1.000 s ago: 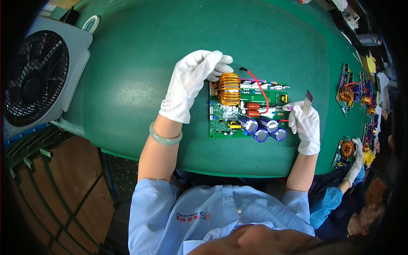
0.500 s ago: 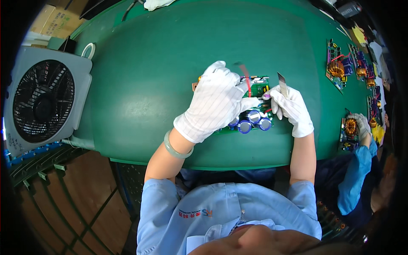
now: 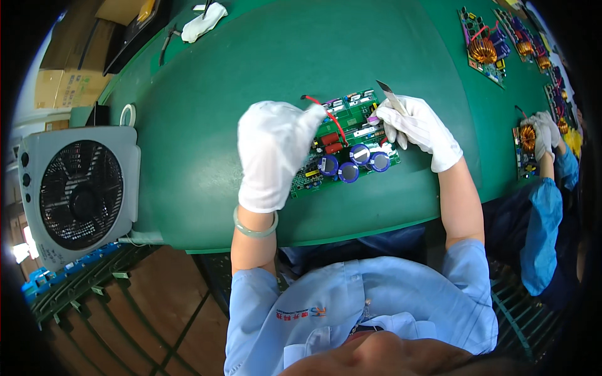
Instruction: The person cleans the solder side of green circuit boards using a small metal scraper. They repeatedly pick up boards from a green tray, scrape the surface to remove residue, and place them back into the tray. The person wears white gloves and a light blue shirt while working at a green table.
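Observation:
A green circuit board (image 3: pixel 360 117) with blue-topped round capacitors (image 3: pixel 348 172) and red block parts lies on the green table mat. A red wire (image 3: pixel 335 120) with a dark end rises from its middle. My white-gloved left hand (image 3: pixel 273 150) is over the board's left part, its fingertips close to the red wire; it is blurred and most fingers are hidden. At the board's right edge, my gloved right hand (image 3: pixel 417 125) is closed on a flat, pointed metal blade (image 3: pixel 390 95) that sticks up past the fingers. A small purple piece shows by its fingertips.
A grey box fan (image 3: pixel 81 194) stands on the left. Boards with copper coils (image 3: pixel 483 50) lie at the far right. There, another person's gloved hands (image 3: pixel 544 133) touch a board. A white cloth (image 3: pixel 204 24) lies at the far left, near cardboard boxes (image 3: pixel 72 88).
My left hand has moved left off the board's middle, uncovering the red block parts. The red wire now leans left. My right hand keeps hold of the metal blade. The whole view has shifted.

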Demonstrator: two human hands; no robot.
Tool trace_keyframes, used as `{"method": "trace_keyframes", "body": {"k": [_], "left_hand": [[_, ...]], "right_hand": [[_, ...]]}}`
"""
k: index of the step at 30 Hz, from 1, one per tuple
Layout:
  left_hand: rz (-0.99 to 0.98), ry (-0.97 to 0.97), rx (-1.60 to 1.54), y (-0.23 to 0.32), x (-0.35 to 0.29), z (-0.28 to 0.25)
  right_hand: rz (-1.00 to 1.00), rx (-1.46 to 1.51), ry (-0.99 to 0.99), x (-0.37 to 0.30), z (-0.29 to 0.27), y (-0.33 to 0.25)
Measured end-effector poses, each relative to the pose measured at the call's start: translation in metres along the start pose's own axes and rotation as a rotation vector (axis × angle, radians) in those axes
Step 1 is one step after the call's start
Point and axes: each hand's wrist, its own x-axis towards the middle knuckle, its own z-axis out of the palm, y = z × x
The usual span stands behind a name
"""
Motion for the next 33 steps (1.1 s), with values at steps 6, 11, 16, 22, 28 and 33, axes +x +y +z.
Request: {"method": "trace_keyframes", "body": {"k": [6,11,16,22,28,33], "left_hand": [[0.171,0.084,-0.031,0.026,0.005,0.031],[0.217,-0.08,-0.529,0.013,-0.005,0.031],[-0.077,-0.036,-1.557,0.004,-0.017,0.015],[-0.056,-0.055,-1.255,-0.017,-0.034,-0.002],[0.215,-0.219,-0.919,-0.025,-0.032,-0.019],[0.224,-0.231,-0.746,-0.029,-0.037,-0.022]], "right_hand": [[-0.024,-0.012,-0.006,0.001,0.0,0.002],[-0.025,0.023,-0.002,0.001,0.002,0.001],[-0.059,0.178,-0.123,-0.001,-0.007,0.006],[-0.073,0.386,-0.237,-0.003,-0.018,0.013],[-0.064,0.474,-0.257,0.001,-0.02,0.018],[-0.076,0.371,-0.24,-0.001,-0.017,0.014]]}}
